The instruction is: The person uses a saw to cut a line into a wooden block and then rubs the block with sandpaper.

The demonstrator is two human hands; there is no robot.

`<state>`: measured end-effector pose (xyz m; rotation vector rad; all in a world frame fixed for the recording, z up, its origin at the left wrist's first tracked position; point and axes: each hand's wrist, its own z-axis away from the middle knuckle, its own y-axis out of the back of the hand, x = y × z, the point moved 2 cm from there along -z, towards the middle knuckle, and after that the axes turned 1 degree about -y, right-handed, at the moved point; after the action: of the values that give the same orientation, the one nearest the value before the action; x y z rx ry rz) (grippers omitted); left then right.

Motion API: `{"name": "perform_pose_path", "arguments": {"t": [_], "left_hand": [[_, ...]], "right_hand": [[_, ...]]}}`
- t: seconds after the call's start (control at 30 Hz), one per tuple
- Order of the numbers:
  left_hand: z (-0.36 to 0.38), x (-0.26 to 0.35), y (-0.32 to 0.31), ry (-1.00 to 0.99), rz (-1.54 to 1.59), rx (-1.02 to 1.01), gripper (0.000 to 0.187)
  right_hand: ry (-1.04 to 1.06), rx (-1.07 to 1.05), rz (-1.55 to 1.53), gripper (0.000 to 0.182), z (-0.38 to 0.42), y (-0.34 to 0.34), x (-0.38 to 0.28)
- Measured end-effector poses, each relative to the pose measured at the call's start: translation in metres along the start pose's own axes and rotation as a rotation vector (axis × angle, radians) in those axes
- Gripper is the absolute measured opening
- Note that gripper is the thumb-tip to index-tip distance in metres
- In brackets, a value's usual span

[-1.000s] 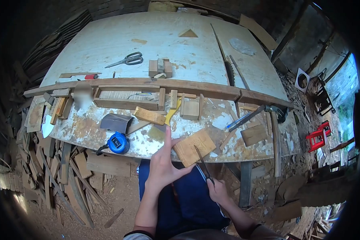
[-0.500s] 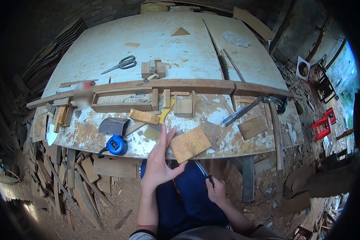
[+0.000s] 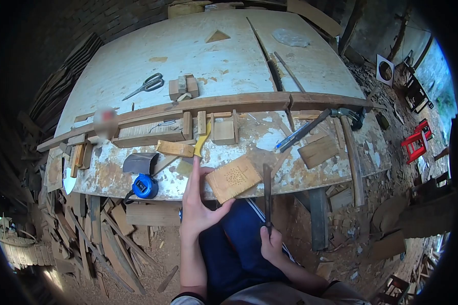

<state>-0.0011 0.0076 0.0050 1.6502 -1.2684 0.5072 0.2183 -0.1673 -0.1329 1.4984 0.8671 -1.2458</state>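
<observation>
My left hand [image 3: 197, 211] holds a small light-brown wooden block [image 3: 234, 179] at the table's front edge, thumb below and fingers along its left side. Dots are marked across the block's upper face, which tilts toward me. In my right hand [image 3: 273, 245], closed around its lower end, is a dark, narrow file [image 3: 267, 192]. The file points up and stands just right of the block, apart from it. Beyond my left fingertips lie a yellow-handled tool [image 3: 202, 140] and a wooden piece [image 3: 175, 148].
A blue tape measure [image 3: 145, 186] and a curved dark sheet [image 3: 140, 163] lie to the left. A long wooden beam [image 3: 229, 101] crosses the worktable [image 3: 213, 56]. Scissors [image 3: 146, 85] lie behind it. To the right, a hammer [image 3: 349, 147] overhangs the front edge. Wood scraps cover the floor.
My right hand has raised the file from below the table edge to nearly upright beside the block. The left hand keeps hold of the block. The view has shifted slightly.
</observation>
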Motion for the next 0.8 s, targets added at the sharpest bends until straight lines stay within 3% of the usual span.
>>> {"name": "perform_pose_path", "arguments": {"t": [0.17,0.23,0.33,0.57,0.67,0.8], "left_hand": [[0.000,-0.011,0.000,-0.045,0.031,0.078,0.126],[-0.001,-0.012,0.000,-0.029,0.060,0.089,0.127],[-0.006,0.018,0.001,-0.115,-0.190,0.107,0.124],[0.001,0.029,-0.046,-0.047,-0.310,0.216,0.122],[-0.006,0.026,-0.030,-0.140,-0.296,0.089,0.122],[-0.013,0.025,-0.012,-0.119,-0.264,-0.006,0.125]], "right_hand": [[0.168,0.077,0.009,0.030,0.005,-0.004,0.008],[0.124,0.070,-0.006,0.031,0.007,-0.003,0.013],[0.091,0.086,-0.050,0.034,0.006,-0.004,0.014],[0.090,0.101,-0.051,0.036,0.005,-0.006,0.010],[0.082,0.097,-0.043,0.036,0.006,-0.004,0.011],[0.070,0.099,-0.055,0.035,0.005,-0.007,0.008]]}}
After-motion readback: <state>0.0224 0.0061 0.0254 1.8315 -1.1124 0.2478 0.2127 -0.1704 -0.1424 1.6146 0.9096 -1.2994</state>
